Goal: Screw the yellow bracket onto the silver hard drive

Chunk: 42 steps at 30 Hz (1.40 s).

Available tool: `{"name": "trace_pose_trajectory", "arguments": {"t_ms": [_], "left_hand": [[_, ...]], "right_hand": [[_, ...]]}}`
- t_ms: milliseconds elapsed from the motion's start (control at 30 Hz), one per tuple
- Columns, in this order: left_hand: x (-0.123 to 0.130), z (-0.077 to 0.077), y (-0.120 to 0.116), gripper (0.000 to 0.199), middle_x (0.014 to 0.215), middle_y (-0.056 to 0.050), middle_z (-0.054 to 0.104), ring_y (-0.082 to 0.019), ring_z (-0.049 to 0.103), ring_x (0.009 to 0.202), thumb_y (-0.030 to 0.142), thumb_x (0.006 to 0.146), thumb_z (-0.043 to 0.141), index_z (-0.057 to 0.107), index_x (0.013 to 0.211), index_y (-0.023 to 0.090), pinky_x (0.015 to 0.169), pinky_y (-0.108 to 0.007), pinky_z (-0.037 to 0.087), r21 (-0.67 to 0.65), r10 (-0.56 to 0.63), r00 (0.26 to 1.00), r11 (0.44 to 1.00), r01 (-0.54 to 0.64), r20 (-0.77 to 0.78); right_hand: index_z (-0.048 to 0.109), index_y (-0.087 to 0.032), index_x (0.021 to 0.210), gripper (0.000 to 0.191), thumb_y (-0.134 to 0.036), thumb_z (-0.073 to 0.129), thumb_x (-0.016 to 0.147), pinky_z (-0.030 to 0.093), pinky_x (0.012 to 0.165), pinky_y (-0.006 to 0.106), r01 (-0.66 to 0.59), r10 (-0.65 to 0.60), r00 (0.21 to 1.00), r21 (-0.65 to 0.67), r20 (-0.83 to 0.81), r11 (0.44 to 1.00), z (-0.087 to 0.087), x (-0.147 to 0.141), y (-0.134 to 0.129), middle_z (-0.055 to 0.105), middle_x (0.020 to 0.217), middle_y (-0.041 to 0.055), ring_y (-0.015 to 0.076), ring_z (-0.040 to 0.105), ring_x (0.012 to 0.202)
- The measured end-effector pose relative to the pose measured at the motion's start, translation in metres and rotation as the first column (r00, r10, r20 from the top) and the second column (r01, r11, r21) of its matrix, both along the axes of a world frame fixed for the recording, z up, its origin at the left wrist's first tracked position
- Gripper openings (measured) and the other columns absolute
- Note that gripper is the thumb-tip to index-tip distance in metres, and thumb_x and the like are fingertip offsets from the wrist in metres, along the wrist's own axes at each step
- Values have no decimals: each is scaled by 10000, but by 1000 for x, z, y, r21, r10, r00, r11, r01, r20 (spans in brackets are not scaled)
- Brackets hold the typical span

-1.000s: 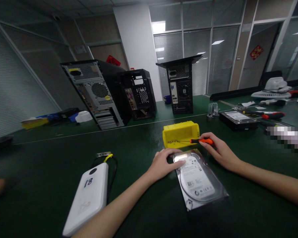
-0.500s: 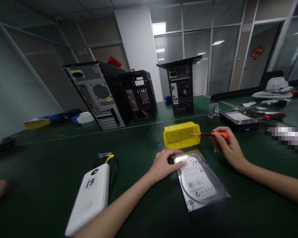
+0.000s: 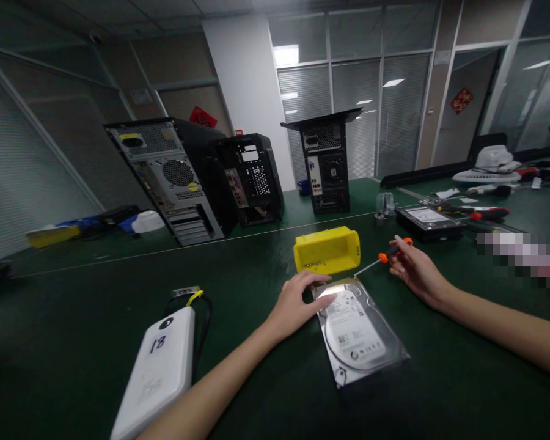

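A silver hard drive (image 3: 362, 330) with a white label lies on the green table in front of me. My left hand (image 3: 297, 302) grips its far left corner, thumb on the label and fingers over the far edge. In my right hand (image 3: 417, 272) is a screwdriver (image 3: 389, 252) with an orange and black handle. Its shaft slants down to the left, and the tip is at the drive's far right corner; whether it sits in a screw I cannot tell. Just behind the drive, a yellow bin (image 3: 327, 250) tipped toward me holds several small screws.
A white power bank (image 3: 158, 366) marked 18 lies at left with a black cable. Computer cases (image 3: 178, 177) stand at the back, another (image 3: 327, 165) right of them. A second hard drive (image 3: 428, 221) and hand tools (image 3: 490, 214) lie at right.
The screwdriver has swung from pointing level over the yellow bin to slanting down, its tip now at the hard drive's far right corner. My left hand stays on the drive.
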<state>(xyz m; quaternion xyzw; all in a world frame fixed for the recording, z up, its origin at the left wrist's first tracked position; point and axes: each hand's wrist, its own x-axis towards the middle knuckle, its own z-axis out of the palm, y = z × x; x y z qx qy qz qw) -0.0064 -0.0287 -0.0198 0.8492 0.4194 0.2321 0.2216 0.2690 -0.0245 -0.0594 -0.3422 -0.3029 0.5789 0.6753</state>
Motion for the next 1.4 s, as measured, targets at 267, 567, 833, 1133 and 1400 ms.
{"name": "trace_pose_trajectory", "arguments": {"t_ms": [267,567,833,1133,1400], "left_hand": [[17,13,10,467,1208,-64,609,-214,565,1079,495,827,547,583,1194,209,917,-347,443,-111,-61,998,992,63,24],[37,-2,32,382,1178,-61,649,-207,585,1080,415,913,421,646,1136,201,944,-359,434,-201,-156,982,964,174,106],[38,-4,25,321,1157,-60,658,-200,601,1054,324,847,553,644,1124,190,925,-360,452,-261,-87,980,956,133,177],[46,-10,26,285,1053,-66,699,-202,636,978,315,833,566,681,1049,169,884,-342,480,-188,-1,978,981,41,210],[48,-20,29,317,998,-86,720,-213,664,946,344,816,583,671,1050,148,829,-326,507,-204,39,970,979,11,240]], "right_hand": [[415,-212,807,365,-543,567,782,305,366,175,163,-170,981,79,91,983,-8,1,2,379,479,-83,47,305,377],[412,-227,867,385,-579,541,781,331,371,173,114,-136,962,103,238,988,0,-7,-3,387,478,-95,49,319,373],[419,-229,873,377,-567,557,777,328,373,176,105,-123,972,98,198,990,-2,-5,-1,393,477,-93,51,321,373],[450,-227,901,343,-514,592,777,403,433,211,170,-179,979,92,95,981,-5,-1,3,472,523,-62,69,396,432],[436,-230,841,385,-584,564,759,326,367,177,296,-307,944,100,124,950,-12,8,8,410,476,-79,55,327,382]]}}
